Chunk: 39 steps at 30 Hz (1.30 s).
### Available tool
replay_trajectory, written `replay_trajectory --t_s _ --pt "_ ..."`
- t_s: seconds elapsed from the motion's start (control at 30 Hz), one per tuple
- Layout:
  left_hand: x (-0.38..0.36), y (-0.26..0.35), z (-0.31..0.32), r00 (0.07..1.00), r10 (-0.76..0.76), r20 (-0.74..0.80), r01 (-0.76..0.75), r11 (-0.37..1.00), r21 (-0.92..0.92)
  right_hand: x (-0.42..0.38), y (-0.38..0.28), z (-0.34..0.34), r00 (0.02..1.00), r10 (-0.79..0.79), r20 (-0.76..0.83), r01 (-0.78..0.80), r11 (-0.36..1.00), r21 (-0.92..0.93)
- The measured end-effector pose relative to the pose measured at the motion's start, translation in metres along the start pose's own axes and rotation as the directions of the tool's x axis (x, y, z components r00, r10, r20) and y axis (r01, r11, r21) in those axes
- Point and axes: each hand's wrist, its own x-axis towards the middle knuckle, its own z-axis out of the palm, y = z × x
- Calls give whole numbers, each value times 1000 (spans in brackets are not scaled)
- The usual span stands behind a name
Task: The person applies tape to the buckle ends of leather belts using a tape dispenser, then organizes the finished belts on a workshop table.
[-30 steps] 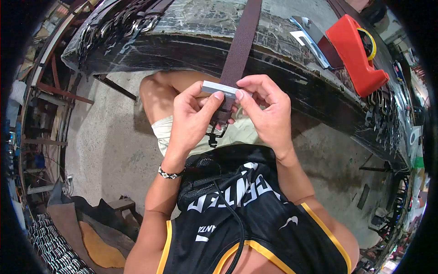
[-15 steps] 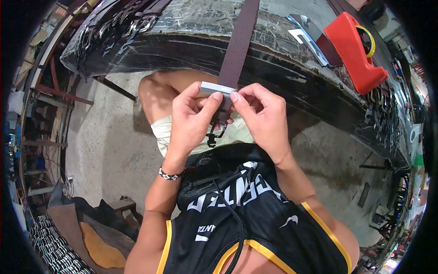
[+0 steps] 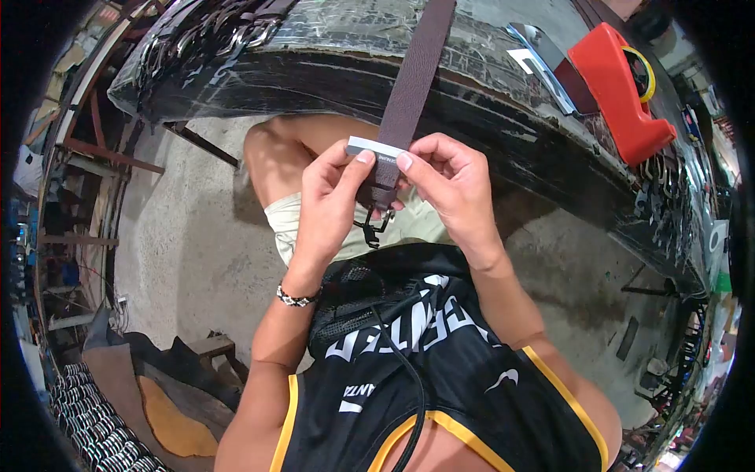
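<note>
A dark brown leather belt (image 3: 414,82) runs from the table down to my lap. Its black metal buckle (image 3: 372,230) hangs at the near end, below my fingers. Across the belt, close to the buckle, lies a small grey and white printed label (image 3: 379,148). My left hand (image 3: 329,198) pinches the label's left end, thumb on top. My right hand (image 3: 454,187) presses its thumb on the right end, with the fingers curled behind the belt. Parts of the fingers beneath the belt are hidden.
The plastic-covered table (image 3: 330,75) stands in front of me. On its right sits a red tape dispenser (image 3: 617,90) beside flat cards (image 3: 543,67). Several belts with buckles (image 3: 228,35) lie at the left. Leather pieces (image 3: 177,417) and stacked rolls (image 3: 98,425) are at lower left.
The label now lies flatter across the belt, its printed face turned more upward. Both thumbs have shifted slightly. The buckle has swung a little to the right and up.
</note>
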Motion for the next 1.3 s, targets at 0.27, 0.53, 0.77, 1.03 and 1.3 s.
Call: replay_trajectory --t_s 0.27,0.53,0.77,1.03,1.3 --pt "-4 -10 9 845 501 -186 -350 782 516 1 9 2 999 -44 -17 43 997 -62" --pt "-6 -8 8 910 371 -183 -234 826 512 0 8 5 997 -62 -35 59 995 -76" --pt "-2 -8 3 955 259 -143 -194 914 357 0 9 1 999 -42 -26 40 996 -75" --pt "0 -11 1 970 217 -108 -195 964 182 -4 4 2 1000 2 -10 -3 997 -77" --pt "-2 -12 2 983 167 -79 -156 979 129 -5 4 1 1000 -26 -6 25 998 -64"
